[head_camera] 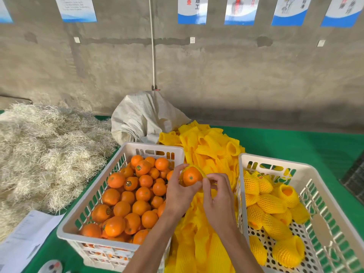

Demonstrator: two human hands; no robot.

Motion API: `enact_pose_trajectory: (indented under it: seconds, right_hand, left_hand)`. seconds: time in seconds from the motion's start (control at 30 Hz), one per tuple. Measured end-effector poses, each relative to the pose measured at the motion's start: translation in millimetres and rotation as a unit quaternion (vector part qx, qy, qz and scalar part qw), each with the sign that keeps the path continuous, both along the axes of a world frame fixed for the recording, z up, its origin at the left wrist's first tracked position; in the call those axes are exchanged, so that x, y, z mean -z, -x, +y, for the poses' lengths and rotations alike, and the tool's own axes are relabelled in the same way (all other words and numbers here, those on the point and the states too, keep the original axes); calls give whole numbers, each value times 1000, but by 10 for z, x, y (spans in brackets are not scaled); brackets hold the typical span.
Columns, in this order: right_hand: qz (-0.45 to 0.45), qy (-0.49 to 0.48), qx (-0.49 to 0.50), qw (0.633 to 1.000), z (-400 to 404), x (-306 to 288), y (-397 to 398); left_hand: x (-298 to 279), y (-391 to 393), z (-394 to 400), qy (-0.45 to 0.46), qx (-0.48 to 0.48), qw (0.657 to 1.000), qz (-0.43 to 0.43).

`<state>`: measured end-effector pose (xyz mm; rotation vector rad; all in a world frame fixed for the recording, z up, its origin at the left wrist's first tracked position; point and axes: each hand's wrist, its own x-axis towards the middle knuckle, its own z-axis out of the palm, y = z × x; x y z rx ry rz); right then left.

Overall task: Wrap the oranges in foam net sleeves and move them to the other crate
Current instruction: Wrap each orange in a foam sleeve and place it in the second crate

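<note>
A fruit-packing shed: bare concrete wall point(216, 71), instruction posters point(193, 10), crates of oranges point(126, 196).

A green table cover point(295, 142) lies under everything. At the far left sits a big heap of pale straw-like shavings point(45, 154), and near it, at the lower left, lie white printed papers point(25, 239). A white woven sack point(143, 119) slumps against the grey concrete wall point(216, 71) — 6 blue-and-white posters point(193, 9) hang along it.
</note>
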<state>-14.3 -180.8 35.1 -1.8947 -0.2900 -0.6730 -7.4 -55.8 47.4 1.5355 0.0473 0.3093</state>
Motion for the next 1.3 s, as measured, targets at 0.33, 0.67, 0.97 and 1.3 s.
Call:
enact_pose_trajectory:
  seconds: [0.33,0.67,0.97,1.3]
  right_hand:
    - [61,62,20,996,-261,-160,-149]
    - [-114,160,78,977,-183,-154,22]
    - [36,196,39,979,-534,-161,-149]
    - [-91,216,160,959,-1133,-57,-52]
  left_hand:
    - [-41,67,-40,-26,66,997,5]
    - [97,-22,-158,-54,2,993,107]
    - [5,-51,-346,-318,37,947,-35]
    - [18,-301,-1098,-246,107,963,3]
